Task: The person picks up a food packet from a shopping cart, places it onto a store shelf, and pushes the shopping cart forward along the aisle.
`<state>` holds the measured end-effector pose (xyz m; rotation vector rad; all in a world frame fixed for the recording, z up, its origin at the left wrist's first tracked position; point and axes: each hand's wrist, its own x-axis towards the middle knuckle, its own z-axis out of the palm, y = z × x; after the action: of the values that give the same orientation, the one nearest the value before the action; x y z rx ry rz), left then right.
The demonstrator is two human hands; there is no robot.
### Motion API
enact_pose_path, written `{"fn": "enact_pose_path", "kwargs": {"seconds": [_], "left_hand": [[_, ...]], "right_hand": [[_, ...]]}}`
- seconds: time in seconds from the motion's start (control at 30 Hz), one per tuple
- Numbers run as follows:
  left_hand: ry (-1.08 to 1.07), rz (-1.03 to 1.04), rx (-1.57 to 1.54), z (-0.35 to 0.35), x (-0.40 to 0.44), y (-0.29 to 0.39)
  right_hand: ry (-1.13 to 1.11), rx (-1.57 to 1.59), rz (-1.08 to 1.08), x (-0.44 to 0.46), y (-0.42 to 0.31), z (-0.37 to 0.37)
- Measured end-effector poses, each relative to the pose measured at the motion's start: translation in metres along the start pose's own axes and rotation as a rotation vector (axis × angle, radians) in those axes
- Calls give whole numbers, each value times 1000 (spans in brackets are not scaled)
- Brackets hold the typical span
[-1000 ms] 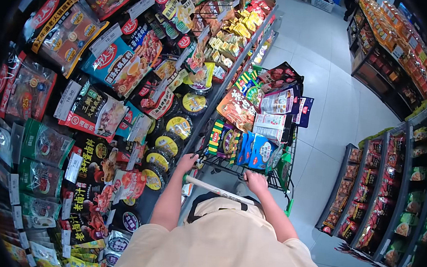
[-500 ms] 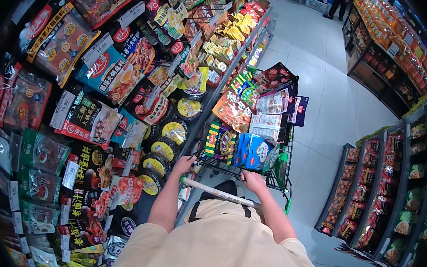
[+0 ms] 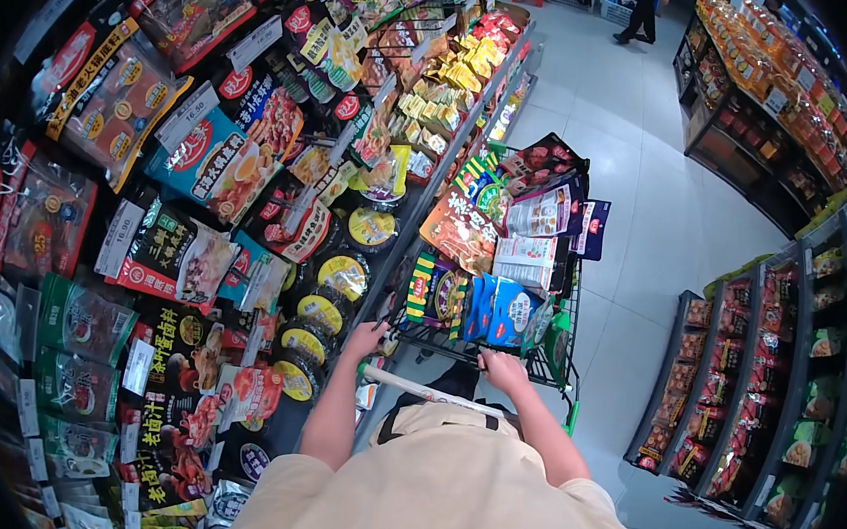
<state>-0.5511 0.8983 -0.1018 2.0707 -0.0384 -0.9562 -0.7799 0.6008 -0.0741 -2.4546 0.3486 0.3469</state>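
Observation:
Before me stands a wire shopping cart (image 3: 427,342) with a light handlebar (image 3: 433,393) close to my body. My left hand (image 3: 366,340) is closed at the cart's near left corner, ahead of the handlebar. Fingers curled, my right hand (image 3: 503,368) grips the near rim further right. Inside the cart lie blue packets (image 3: 500,308), a green-and-yellow striped packet (image 3: 434,293), an orange-red pouch (image 3: 459,230) and several other food pouches. A dark purple pouch (image 3: 593,228) sticks out over the right side.
Shelves of hanging seasoning packets (image 3: 186,246) run close along the left, with round yellow-lidded tubs (image 3: 343,276) beside the cart. Packed racks (image 3: 734,369) stand to the right, and a shelf of orange goods (image 3: 776,83) further back. A person in dark trousers (image 3: 644,18) is in the far aisle.
The left shelves have shifted slightly down and left in view. Both hands keep their hold on the cart. The distant person has stepped to the left.

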Motion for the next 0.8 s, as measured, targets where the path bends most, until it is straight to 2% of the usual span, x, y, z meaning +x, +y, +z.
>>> {"fn": "enact_pose_path", "kwargs": {"seconds": [0.2,0.3,0.4,0.63,0.8], "left_hand": [[52,2,132,0,4,4],[45,-30,184,-2,8,1],[37,44,128,-1,25,-4],[12,36,44,-2,30,17],[-51,-12,149,-2,42,16]], "right_hand": [[-32,20,-6,8,-1,-9],[-128,-52,-120,11,-1,-17],[-74,-47,-122,19,6,-16],[-63,-24,-58,31,8,-24],[-36,-33,-44,32,9,-27]]}}
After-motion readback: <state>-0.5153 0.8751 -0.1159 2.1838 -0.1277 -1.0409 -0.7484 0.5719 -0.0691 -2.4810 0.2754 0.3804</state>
